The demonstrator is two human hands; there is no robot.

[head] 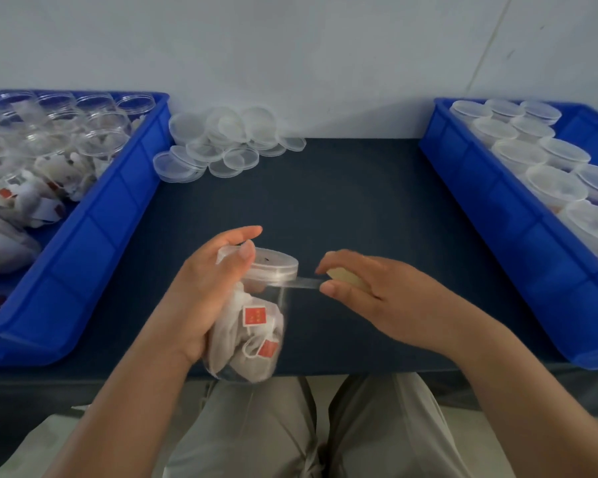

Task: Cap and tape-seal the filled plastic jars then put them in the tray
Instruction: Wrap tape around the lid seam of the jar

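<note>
Head view: the left hand [206, 294] is wrapped round the jar [256, 336], fingers curled about its clear wall and thumb laid on the rim of the cap [275, 265], holding it tilted above the near edge of the tabletop [359, 201]. Sachets with red tags fill the jar. The right hand [373, 291], just beside the jar, pinches a small pale tape roll [346, 278] between thumb and fingers. A clear strip of tape [301, 283] runs taut from the roll to the seam where cap meets jar.

By that, the cap is on and the sealing step is in hand, the tape seemingly only begun round the seam. The next move likely calls for turning the jar in the left hand while the right feeds tape along the seam, then tearing it off.

Farther out, the right tray [491, 215] holds capped jars [556, 182] and looks like the destination. The left tray [94, 243] holds open jars [101, 139] and loose sachets, and a heap of loose caps [221, 143] lies by the wall between them.
</note>
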